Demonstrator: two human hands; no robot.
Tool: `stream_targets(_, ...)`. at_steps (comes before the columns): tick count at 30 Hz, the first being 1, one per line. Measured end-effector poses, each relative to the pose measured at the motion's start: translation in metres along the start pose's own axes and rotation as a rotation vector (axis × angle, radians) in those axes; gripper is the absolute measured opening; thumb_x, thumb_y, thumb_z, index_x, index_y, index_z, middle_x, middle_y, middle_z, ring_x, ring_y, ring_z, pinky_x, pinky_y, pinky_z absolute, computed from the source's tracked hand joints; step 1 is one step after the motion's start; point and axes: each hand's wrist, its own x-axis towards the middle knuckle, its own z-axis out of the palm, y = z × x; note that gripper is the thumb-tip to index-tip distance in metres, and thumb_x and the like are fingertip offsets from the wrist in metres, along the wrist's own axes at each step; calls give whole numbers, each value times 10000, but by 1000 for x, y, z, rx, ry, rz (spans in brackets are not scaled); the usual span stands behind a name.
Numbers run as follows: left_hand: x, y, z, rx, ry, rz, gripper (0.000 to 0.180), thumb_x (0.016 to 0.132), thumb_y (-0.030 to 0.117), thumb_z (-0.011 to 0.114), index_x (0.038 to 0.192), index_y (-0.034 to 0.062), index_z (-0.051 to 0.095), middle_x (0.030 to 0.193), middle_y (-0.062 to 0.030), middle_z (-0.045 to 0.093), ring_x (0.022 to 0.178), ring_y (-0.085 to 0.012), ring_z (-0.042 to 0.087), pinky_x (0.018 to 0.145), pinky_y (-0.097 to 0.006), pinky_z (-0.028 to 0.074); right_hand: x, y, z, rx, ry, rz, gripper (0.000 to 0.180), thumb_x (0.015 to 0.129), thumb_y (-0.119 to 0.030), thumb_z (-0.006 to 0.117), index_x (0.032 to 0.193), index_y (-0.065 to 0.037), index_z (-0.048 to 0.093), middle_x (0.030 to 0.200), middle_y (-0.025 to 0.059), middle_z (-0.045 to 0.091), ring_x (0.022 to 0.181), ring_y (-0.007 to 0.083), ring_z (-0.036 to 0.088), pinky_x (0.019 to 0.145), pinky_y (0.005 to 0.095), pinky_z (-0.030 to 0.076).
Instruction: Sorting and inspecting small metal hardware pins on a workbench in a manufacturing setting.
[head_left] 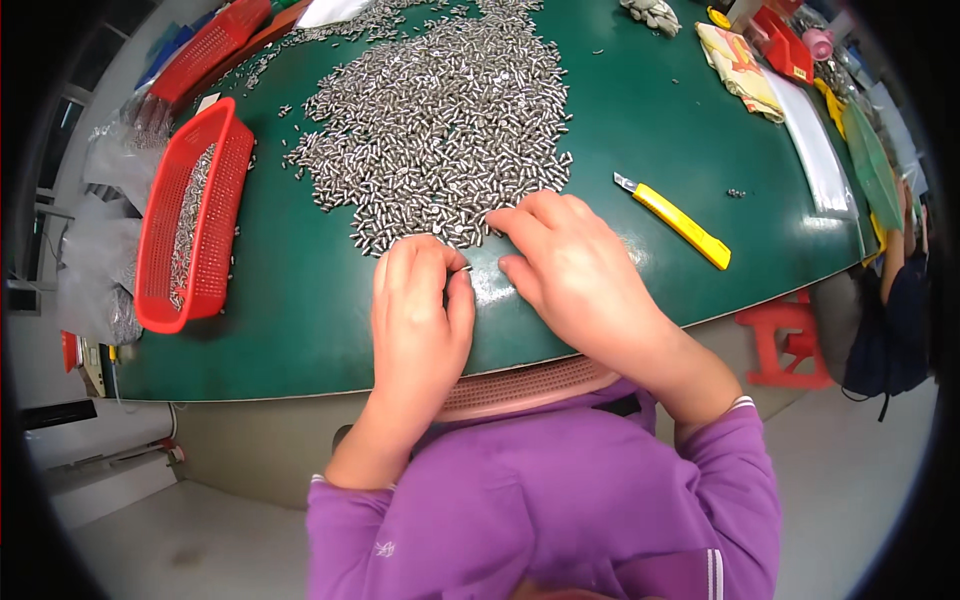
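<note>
A big heap of small silvery metal pins (440, 120) covers the middle of the green table (640, 120). My left hand (415, 305) is at the heap's near edge, thumb and forefinger pinched together. A small shiny metal pin (466, 268) shows at their tips, mostly hidden. To its right, my right hand (575, 260) reaches the near right edge of the heap with its fingers stretched forward. Its thumb stands apart from the forefinger, which touches or nearly touches the pins. I see nothing held between them.
A red perforated basket (225, 190) with more pins stands at the left. A yellow utility knife (683, 228) lies right of my right hand, blade tip showing. Beneath the table's front edge is a pink perforated basket (530, 388). Cloth (738, 70) and red bins (785, 45) sit far right.
</note>
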Motion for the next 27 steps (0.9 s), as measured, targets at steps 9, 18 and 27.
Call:
stream_targets(9,-3,1,8,-215,-27,-89,662,819,-105,649,1442,0,451,1013,-125,648,901,-255,617,823,-388,517,-5,6,8,141,73,-98,206,848,1,627,1054,6,631,951,155,609,923,359,591,826,449,493)
stream_targets(18,-7,3,7,-251,-31,-56,732,802,-127,658,1482,6,425,974,-113,645,893,-247,611,816,-375,519,-12,5,4,191,68,-79,137,841,7,647,974,-18,624,930,142,603,887,361,589,784,452,494)
stream_targets(27,-4,6,4,-257,-73,-46,724,777,-144,651,1457,21,463,924,-90,634,871,-236,608,802,-375,513,-11,5,2,191,51,-63,150,804,-12,709,940,-50,656,915,99,629,872,329,622,759,434,511)
